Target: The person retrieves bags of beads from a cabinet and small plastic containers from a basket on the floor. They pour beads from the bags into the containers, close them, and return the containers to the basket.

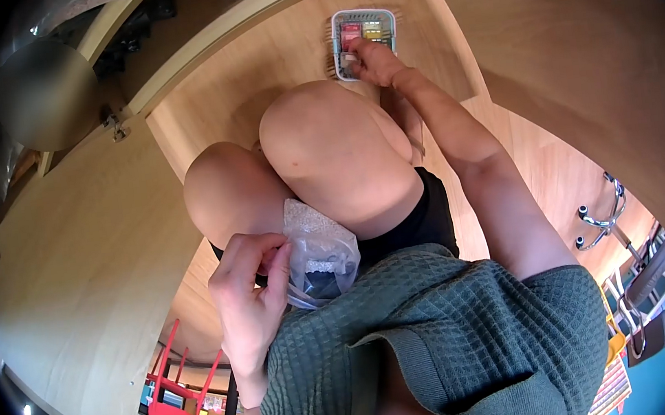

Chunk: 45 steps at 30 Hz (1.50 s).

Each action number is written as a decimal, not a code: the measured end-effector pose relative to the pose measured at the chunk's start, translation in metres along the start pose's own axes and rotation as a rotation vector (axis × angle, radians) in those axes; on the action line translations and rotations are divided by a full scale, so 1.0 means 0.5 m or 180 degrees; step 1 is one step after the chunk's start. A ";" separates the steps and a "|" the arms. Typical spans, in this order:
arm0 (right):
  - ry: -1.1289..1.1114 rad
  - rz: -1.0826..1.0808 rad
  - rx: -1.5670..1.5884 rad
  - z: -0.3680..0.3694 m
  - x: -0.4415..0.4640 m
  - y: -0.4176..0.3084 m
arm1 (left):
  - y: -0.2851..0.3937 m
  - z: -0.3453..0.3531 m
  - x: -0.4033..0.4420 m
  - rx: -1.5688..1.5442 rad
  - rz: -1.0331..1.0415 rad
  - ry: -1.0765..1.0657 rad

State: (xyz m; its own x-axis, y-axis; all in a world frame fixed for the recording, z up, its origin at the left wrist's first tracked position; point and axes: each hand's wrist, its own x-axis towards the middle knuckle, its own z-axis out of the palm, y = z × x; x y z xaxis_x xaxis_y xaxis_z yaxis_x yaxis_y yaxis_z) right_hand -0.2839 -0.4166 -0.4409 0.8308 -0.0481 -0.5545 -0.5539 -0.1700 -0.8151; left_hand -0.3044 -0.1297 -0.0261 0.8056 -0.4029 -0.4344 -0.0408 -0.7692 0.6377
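My left hand (253, 286) pinches the edge of a clear plastic bag (323, 254) that lies on my lap against my thighs. Something whitish and something dark show inside the bag, too blurred to name. My right hand (373, 62) reaches into a small light-coloured basket (392, 28) on the wooden surface beyond my knees. Red and yellow small packets (372, 31) lie in the basket. The fingers of my right hand are bent down over a small greyish item at the basket's near left corner; whether they grip it is hard to tell.
Open wooden cabinet doors (78, 277) stand at the left and right. A shelf edge (246, 22) crosses above the basket. A red chair (177, 414) is at the lower left, and a dark chair (652, 273) with a metal base is at the lower right.
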 end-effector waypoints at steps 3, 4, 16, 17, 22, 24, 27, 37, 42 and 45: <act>0.0311 -0.0841 -0.1943 -0.006 -0.012 0.011 | 0.001 0.002 0.002 0.0006 0.0000 -0.0009; 0.0351 -0.0801 -0.1204 -0.001 -0.010 0.019 | 0.001 0.002 0.002 0.0011 0.0004 -0.0010; 0.0383 0.1044 0.2221 0.008 -0.029 -0.054 | -0.001 0.002 0.000 -0.0015 -0.0001 0.0014; 0.0440 0.1037 0.2173 0.009 -0.036 -0.059 | -0.001 0.002 0.000 -0.0017 0.0002 0.0016; 0.0533 0.1090 0.2440 0.024 -0.033 -0.061 | 0.000 0.002 -0.002 -0.0029 -0.0019 0.0022; 0.0467 0.0882 0.1741 0.022 -0.019 -0.034 | 0.005 0.005 -0.003 -0.0069 -0.0049 0.0037; 0.0650 -0.0014 -0.0551 0.022 -0.043 -0.022 | 0.003 0.001 -0.003 -0.0016 -0.0003 0.0015; 0.1055 -0.0785 -0.2536 0.035 -0.074 -0.021 | 0.007 0.004 -0.009 0.0031 0.0035 0.0008; 0.1573 -0.0905 -0.1755 0.038 -0.094 -0.038 | 0.009 0.004 -0.017 0.0027 0.0002 0.0099; 0.2005 -0.0779 -0.1534 0.019 -0.142 -0.057 | 0.009 0.008 -0.025 -0.0053 0.0012 0.0287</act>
State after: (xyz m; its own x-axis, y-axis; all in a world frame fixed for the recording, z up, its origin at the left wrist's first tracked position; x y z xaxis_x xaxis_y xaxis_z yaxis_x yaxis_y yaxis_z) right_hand -0.3276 -0.3990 -0.3800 0.8793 -0.4730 -0.0562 -0.3882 -0.6434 -0.6598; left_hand -0.3170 -0.1299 -0.0203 0.8554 -0.3590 -0.3735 -0.0347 -0.7590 0.6502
